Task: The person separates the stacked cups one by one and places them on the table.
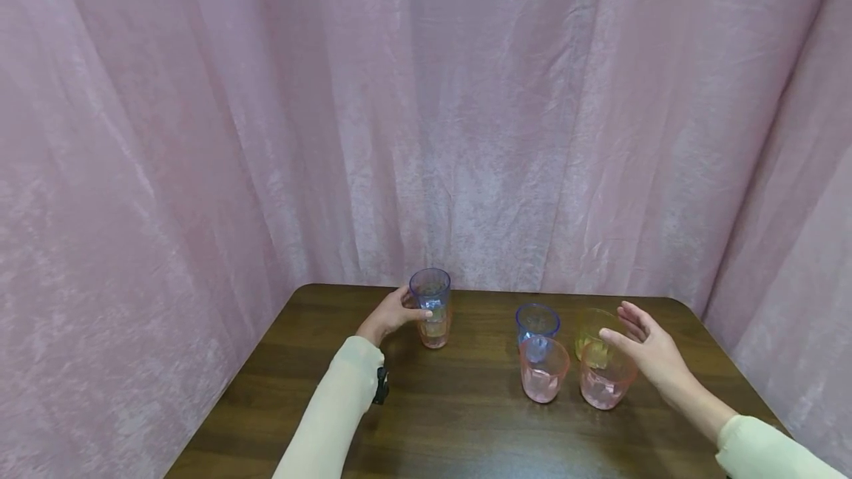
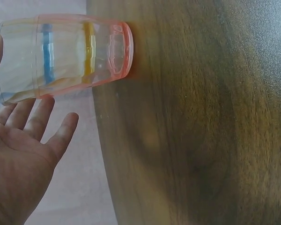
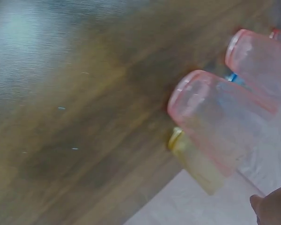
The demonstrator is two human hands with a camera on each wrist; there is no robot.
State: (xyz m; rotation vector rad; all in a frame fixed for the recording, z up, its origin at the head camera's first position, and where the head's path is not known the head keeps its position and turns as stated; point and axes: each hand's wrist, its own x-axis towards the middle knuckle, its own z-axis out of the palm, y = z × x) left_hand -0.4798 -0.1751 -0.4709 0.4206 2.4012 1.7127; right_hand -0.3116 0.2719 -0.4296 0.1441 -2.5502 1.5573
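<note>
A stack of nested clear cups point(image 1: 434, 325), blue-rimmed at the top and pink at the bottom, stands upright on the table's left half. My left hand point(image 1: 391, 316) holds its upper part, thumb in front and fingers behind; the left wrist view shows blue and yellow bands inside the pink cup point(image 2: 103, 56). On the right, my right hand point(image 1: 651, 357) hovers with spread fingers beside a yellow cup point(image 1: 587, 325) and a pink cup point(image 1: 602, 392), holding nothing. Only a bit of that hand point(image 3: 275, 206) enters the right wrist view.
Left of those two cups stand a second pink cup point(image 1: 541, 384) and, behind it, a blue cup point(image 1: 532, 324). The brown wooden table point(image 1: 452, 427) has rounded back corners. Pink curtains point(image 1: 479, 131) hang behind and along both sides.
</note>
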